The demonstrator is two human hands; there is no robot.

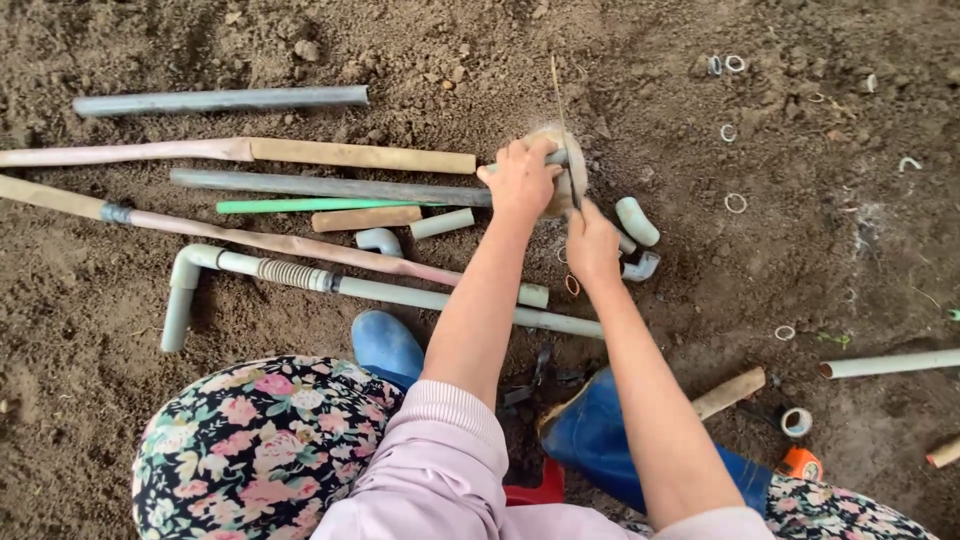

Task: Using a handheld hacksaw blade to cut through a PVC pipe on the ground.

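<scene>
Bare soil; left hand (520, 178) grips grey pipe (330, 187), right hand (592, 243) perhaps sawing.

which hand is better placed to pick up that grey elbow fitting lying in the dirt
Probably the right hand. It sits just beside the elbow fitting, while the left hand grips the pipe end, farther away.

Soft, even daylight all round, no glare, nothing burnt out. Shadows are faint, just thin dark edges under the long grey plastic pipe (220, 100) on the brown loose soil (120, 420). Centre is sharp; the flowered fabric knee (260, 450) blurs slightly, and edges bow a touch.
</scene>
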